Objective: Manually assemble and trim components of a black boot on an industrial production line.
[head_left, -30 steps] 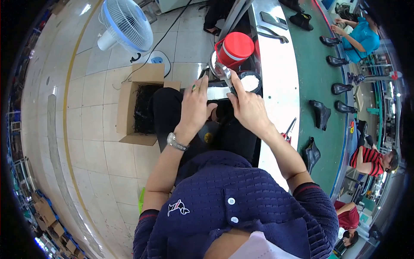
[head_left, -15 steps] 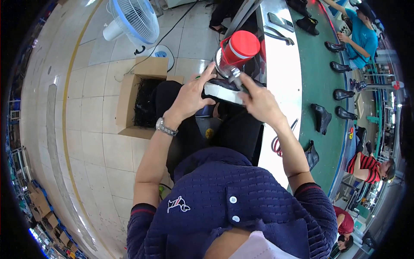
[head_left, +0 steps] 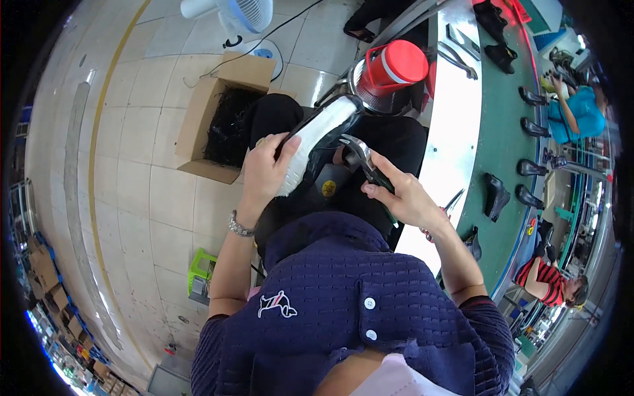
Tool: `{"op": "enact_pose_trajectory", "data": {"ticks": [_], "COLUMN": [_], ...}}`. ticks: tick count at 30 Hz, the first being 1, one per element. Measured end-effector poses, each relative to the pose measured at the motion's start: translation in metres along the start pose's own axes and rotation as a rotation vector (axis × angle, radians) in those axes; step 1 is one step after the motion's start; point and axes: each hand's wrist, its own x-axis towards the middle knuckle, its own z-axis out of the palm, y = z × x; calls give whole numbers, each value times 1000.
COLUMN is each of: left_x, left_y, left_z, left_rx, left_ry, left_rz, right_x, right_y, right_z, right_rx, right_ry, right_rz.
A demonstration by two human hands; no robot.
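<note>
A black shoe [head_left: 319, 137] lies slantwise over my lap, its whitish underside turned up toward me. My left hand [head_left: 265, 170] is closed round its nearer end, with the thumb on the pale bottom. In my right hand [head_left: 408, 199] is a pair of lasting pliers [head_left: 360, 153] with a curved metal head and dark handles. The metal head is close to the shoe's right side, seemingly apart from it. My fingers partly hide the handles.
A red lidded jug [head_left: 401, 63] stands beyond the shoe. An open cardboard box [head_left: 191, 142] of black scraps is at left, below a fan [head_left: 247, 13]. To the right, a white bench [head_left: 452, 125] holds another pair of pincers [head_left: 459, 63], beside a green conveyor [head_left: 502, 138] carrying black boots.
The shoe has swung round from lying crosswise to slanting, showing more of its pale bottom. My left hand now grips its near end. My right hand with the pliers has drawn back toward me.
</note>
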Motion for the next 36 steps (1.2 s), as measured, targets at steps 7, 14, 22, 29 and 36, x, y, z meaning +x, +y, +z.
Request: {"op": "enact_pose_trajectory", "data": {"ticks": [7,14,22,29,36], "left_x": [-32,-41,-37,0,1], "left_y": [-4,11,7,6,9], "left_z": [16,11,13,61,51], "left_rx": [-143,224,-591,-1470,-1190], "left_ry": [30,-170,-375,-448,-346], "left_rz": [38,243,-206,-547,-420], "right_x": [15,25,10,4,22], "right_y": [-39,-77,-22,-1,-59], "right_z": [-10,-3,11,18,-34], "right_rx": [-340,-828,-605,-481,-590], "right_ry": [-249,-404,-172,-45,-56], "right_rz": [-67,-85,-193,-309,-490]}}
